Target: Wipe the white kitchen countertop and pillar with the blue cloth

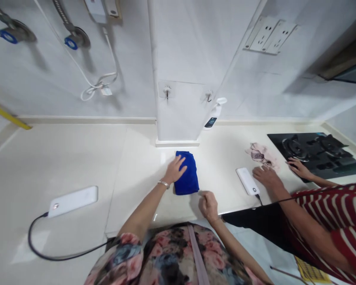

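Observation:
A folded blue cloth lies flat on the white countertop, just in front of the wall pillar. My left hand rests on the cloth's left side with its fingers spread. By the cloth's lower right corner, my right hand is near the counter's front edge with its fingers curled in. Whether those fingers pinch anything is hidden from this angle.
At right a co-worker's hand is by a pink cloth and a white power bank. Beyond are a black gas stove and a spray bottle. Another cabled power bank lies at left.

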A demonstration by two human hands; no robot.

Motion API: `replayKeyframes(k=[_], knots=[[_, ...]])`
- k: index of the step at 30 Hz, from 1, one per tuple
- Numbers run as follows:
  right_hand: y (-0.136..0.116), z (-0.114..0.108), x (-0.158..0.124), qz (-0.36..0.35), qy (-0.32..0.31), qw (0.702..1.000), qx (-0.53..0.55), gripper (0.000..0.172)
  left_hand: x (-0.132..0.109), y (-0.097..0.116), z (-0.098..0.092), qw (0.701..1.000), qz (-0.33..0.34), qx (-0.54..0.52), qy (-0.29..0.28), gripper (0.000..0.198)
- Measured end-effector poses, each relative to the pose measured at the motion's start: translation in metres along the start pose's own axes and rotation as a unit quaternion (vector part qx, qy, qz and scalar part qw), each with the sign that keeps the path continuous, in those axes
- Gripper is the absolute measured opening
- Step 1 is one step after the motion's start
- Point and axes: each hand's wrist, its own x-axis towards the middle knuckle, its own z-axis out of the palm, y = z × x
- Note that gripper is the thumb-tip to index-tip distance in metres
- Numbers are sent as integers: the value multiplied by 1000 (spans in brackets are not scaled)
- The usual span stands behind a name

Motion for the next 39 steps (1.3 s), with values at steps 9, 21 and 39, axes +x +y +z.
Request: replayKeyframes(k=[9,21,39], knots=[[-32,82,149,-26,-133,990,-50,65,-99,-113,-59,942,-290,111,128,70],[30,63,111,-52,-158,981,-98,72,-128,-113,-48,933,-310,117,138,70],[-56,151,200,52,-127,984,-117,74,-126,-111,-45,934,-281,115,187,67]])
